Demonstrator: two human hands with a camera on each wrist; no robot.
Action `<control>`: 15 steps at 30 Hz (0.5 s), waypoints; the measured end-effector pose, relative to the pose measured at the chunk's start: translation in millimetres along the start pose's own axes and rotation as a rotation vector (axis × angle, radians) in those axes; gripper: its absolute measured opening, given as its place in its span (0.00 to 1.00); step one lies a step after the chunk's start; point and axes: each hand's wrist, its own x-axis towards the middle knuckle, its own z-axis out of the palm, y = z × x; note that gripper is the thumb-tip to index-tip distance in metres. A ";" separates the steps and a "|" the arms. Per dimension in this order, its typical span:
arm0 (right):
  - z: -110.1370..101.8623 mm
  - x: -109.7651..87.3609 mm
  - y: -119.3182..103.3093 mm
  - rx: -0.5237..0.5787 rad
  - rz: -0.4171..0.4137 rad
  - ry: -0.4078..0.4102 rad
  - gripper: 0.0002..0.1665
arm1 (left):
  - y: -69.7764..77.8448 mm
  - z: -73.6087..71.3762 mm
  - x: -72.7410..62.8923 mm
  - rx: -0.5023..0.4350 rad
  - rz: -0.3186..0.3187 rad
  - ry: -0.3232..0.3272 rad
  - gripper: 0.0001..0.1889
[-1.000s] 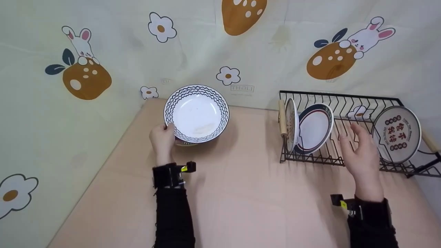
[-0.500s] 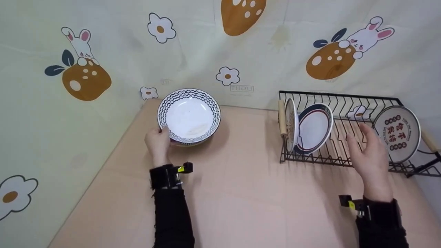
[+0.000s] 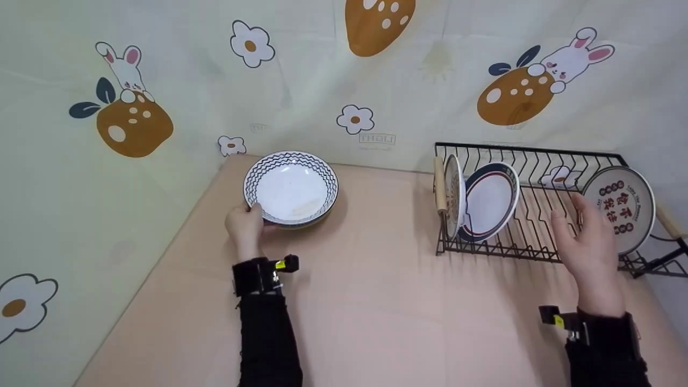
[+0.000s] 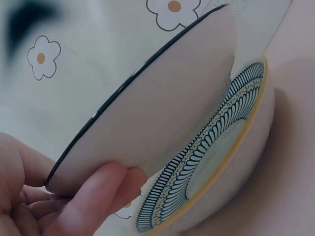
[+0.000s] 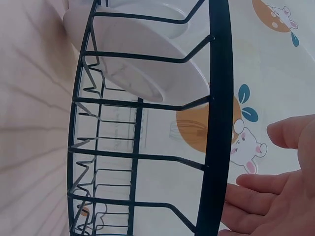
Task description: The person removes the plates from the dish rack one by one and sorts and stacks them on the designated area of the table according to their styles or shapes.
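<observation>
My left hand (image 3: 244, 228) grips the near-left rim of a white bowl (image 3: 290, 188) with black wavy lines inside. In the left wrist view, thumb and fingers pinch its dark edge. Tilted, the bowl hangs over a second bowl (image 4: 246, 164) with a yellow rim and a blue leaf-like pattern, mostly hidden from the head view. My right hand (image 3: 591, 250) holds nothing; its fingers are spread loosely in front of the black wire dish rack (image 3: 529, 148). Beside it in the rack leans a plate with red characters (image 3: 618, 207).
At the rack's left end stand a patterned plate (image 3: 454, 199), seen nearly edge-on, and a dish with a dark blue rim (image 3: 490, 204). The rack has wooden handles (image 3: 441, 184). A printed cloth wall (image 3: 301, 97) borders the table (image 3: 376, 279) behind and at left.
The left hand has brought the wavy-lined bowl lower and to the left, closer over the other bowl. The right hand has moved rightward along the rack's front.
</observation>
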 end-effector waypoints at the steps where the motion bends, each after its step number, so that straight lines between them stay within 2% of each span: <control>1: -0.3 0.0 0.4 -0.001 0.000 0.002 0.34 | -0.7 -0.2 -0.1 -0.023 -0.029 -0.019 0.12; 4: -1.7 0.2 1.4 -0.003 0.002 0.005 0.34 | -3.2 -0.8 0.4 -0.077 -0.089 -0.064 0.14; 10: -6.0 1.8 3.5 0.022 0.013 -0.011 0.34 | -6.6 -1.8 1.4 -0.048 -0.114 -0.093 0.16; 15: -8.5 3.2 5.2 0.005 0.011 -0.008 0.35 | -8.8 -1.7 1.6 -0.108 -0.177 -0.133 0.22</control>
